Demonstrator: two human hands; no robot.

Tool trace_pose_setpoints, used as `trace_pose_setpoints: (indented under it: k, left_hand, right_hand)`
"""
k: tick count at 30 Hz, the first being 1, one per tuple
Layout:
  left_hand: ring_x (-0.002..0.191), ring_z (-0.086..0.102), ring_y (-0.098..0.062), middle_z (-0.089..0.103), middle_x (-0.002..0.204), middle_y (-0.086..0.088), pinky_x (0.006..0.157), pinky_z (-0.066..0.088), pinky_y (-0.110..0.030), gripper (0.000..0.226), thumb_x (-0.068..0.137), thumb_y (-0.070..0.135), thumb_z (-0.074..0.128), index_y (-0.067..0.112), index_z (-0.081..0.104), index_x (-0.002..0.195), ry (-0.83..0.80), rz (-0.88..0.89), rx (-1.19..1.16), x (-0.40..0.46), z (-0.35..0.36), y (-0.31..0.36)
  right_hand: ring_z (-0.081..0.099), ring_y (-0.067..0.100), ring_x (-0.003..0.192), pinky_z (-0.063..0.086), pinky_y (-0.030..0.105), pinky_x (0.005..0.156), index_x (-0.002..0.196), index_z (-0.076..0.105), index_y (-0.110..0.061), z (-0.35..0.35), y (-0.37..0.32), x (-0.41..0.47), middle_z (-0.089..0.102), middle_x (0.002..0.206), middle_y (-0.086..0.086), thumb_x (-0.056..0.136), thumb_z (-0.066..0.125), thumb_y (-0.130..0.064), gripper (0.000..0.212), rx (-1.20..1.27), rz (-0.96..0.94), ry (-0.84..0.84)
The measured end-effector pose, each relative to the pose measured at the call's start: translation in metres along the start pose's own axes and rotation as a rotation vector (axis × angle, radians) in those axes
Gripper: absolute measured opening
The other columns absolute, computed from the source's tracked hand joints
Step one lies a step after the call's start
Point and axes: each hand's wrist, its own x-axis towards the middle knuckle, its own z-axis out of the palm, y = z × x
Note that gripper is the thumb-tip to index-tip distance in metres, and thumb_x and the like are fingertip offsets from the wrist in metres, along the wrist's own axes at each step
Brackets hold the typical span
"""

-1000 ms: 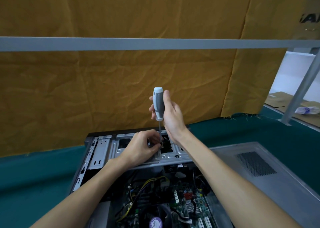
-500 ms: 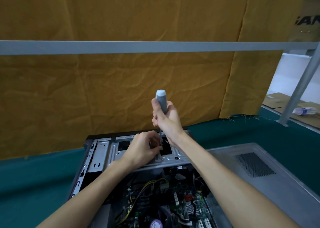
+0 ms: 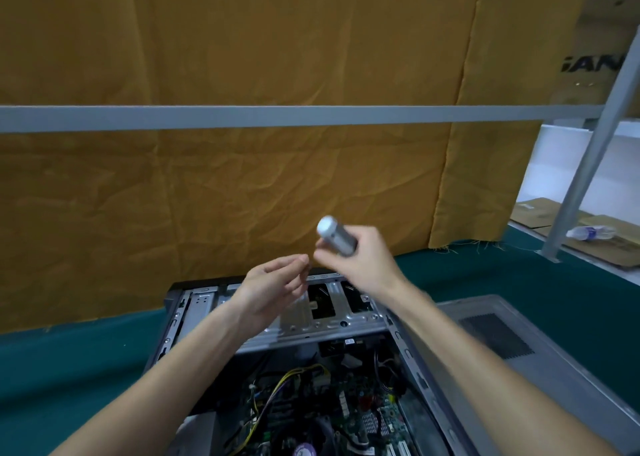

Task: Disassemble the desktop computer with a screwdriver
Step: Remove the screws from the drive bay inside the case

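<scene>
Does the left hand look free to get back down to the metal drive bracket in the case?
Probably yes. The left hand is open, holding nothing visible, just above the drive bracket; the right hand holds the screwdriver higher up.

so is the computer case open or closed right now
Open. The computer case has no side cover, so the motherboard and yellow cables show; a grey panel lies beside it.

A: Screwdriver (image 3: 336, 235) — shaft hidden behind right hand (image 3: 360, 261); handle motion-blurred.
B: Left hand (image 3: 273, 287)?
A: Fingertips blurred; whether they pinched anything could not be told.
B: Computer (image 3: 311, 320)?
A: Near end cut off by bottom edge; board parts too small to tell.
</scene>
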Motion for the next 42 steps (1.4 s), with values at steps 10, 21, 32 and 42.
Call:
trace_pose_setpoints:
  k: [10,21,32,42]
  left_hand:
    - [0.094,0.074,-0.009,0.078,0.102,0.0,0.081,0.06,-0.025,0.025,0.092,0.033,0.07,0.013,0.078,0.105,-0.084,0.086,0.235,-0.009,0.021,-0.012]
    - [0.128,0.038,-0.007,0.051,0.136,0.02,0.106,0.033,-0.027,0.031,0.103,0.035,0.054,0.035,0.057,0.134,-0.051,0.616,1.455,0.027,-0.011,-0.05]
    - [0.125,0.038,-0.004,0.05,0.134,0.022,0.102,0.032,-0.022,0.032,0.101,0.028,0.056,0.034,0.056,0.133,-0.045,0.665,1.475,0.027,-0.013,-0.05]
    - [0.129,0.039,-0.009,0.052,0.137,0.017,0.107,0.033,-0.026,0.032,0.101,0.026,0.056,0.031,0.057,0.133,-0.048,0.649,1.49,0.024,-0.011,-0.049]
  right_hand:
    - [0.047,0.009,0.054,0.04,0.034,0.05,0.067,0.065,-0.02,-0.016,0.023,-0.027,0.058,0.06,-0.01,0.087,0.077,-0.022,0.023,-0.124,-0.122,0.106]
    - [0.069,0.022,0.081,0.053,0.031,0.071,0.104,0.071,-0.022,-0.074,0.188,-0.005,0.071,0.09,0.001,0.087,0.074,-0.025,0.018,-0.584,0.744,0.064]
    - [0.063,0.026,0.081,0.047,0.031,0.071,0.105,0.071,-0.019,-0.067,0.234,0.002,0.065,0.091,0.003,0.088,0.067,-0.022,0.018,-0.754,0.867,0.031]
    - [0.061,0.015,0.062,0.047,0.028,0.057,0.099,0.068,-0.009,-0.076,0.189,0.003,0.064,0.073,-0.001,0.084,0.076,-0.046,0.041,-0.277,0.853,0.203]
